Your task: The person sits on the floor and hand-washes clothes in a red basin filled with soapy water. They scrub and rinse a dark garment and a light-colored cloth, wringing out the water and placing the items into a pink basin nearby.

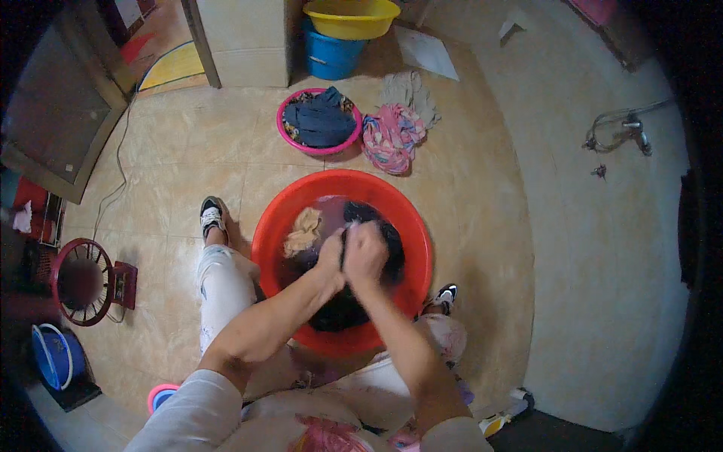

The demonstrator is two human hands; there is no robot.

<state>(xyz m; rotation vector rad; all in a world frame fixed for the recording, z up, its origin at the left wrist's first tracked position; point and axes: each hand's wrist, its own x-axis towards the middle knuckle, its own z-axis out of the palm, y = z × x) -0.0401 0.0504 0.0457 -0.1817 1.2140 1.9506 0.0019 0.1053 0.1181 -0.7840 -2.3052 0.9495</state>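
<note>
A large red basin (pixel 269 218) stands on the floor between my legs, with murky water in it. Black wet clothing (pixel 343 310) fills much of its near and right side. Over the middle, my left hand (pixel 331 255) and my right hand (pixel 366 252) are pressed close together. Both are closed on the black clothing, a dark strip of which shows between them. Motion blurs the right fingers slightly. A crumpled tan cloth (pixel 303 232) lies at the basin's left side, apart from my hands.
Beyond the basin sit a pink tub of dark clothes (pixel 320 124), a pink patterned cloth pile (pixel 393 135) and a grey cloth (pixel 410 96). Blue bucket (pixel 331 56) and yellow basin (pixel 352 19) are stacked behind. A round dark-red heater or fan (pixel 81 282) stands left; a tap (pixel 636 134) is on the right wall.
</note>
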